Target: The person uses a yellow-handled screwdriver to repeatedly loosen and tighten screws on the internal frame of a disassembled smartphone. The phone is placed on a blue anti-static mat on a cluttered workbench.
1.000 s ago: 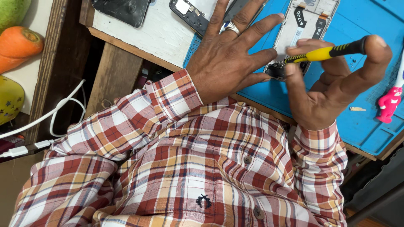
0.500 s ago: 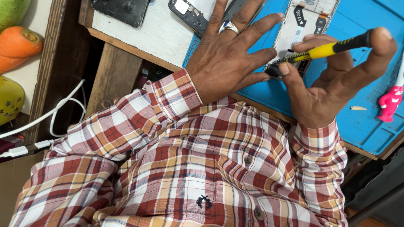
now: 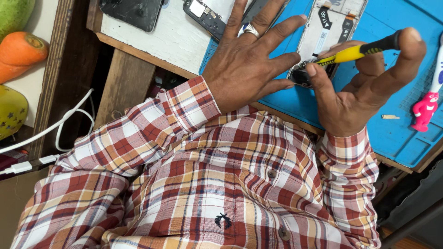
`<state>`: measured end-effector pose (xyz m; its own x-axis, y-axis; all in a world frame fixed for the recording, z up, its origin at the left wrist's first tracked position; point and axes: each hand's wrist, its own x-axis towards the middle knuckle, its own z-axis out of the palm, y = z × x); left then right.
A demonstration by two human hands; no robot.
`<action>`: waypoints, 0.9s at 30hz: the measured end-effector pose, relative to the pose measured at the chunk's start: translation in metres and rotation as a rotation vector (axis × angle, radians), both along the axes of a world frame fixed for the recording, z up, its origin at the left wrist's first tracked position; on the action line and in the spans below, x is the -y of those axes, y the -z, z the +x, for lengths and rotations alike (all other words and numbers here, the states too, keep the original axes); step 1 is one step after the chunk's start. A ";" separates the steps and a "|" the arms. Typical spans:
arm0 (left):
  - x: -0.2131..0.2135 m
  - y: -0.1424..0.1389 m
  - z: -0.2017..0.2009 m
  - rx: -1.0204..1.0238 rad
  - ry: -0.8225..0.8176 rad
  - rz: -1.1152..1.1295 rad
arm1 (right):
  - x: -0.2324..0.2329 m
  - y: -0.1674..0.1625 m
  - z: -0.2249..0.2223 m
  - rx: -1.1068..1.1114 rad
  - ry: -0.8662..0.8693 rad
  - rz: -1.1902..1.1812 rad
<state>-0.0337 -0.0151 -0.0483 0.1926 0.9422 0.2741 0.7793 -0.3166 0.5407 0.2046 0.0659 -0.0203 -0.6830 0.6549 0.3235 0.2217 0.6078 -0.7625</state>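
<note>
While my left hand (image 3: 249,69) lies flat and spread wide on the blue mat (image 3: 392,120), its fingers press against the side of the open phone (image 3: 328,34). The phone sits just between my two hands. My right hand (image 3: 364,87) is closed around a yellow screwdriver (image 3: 357,50), and its tip touches the phone's bottom corner.

My view: plaid shirt (image 3: 221,184), red, orange, white, buttoned cuffs, small dark emblem lower centre of frame. Silver ring (image 3: 248,30) on left hand (image 3: 244,69), top centre.
</note>
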 end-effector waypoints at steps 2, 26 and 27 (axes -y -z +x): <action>0.000 0.001 0.000 0.008 0.006 -0.007 | 0.001 -0.001 -0.001 -0.008 0.004 -0.003; 0.001 0.008 0.004 -0.074 -0.027 0.042 | -0.001 0.010 0.001 -0.064 0.054 0.026; 0.000 0.009 0.004 -0.074 -0.026 0.045 | 0.000 0.009 0.002 -0.050 0.053 0.035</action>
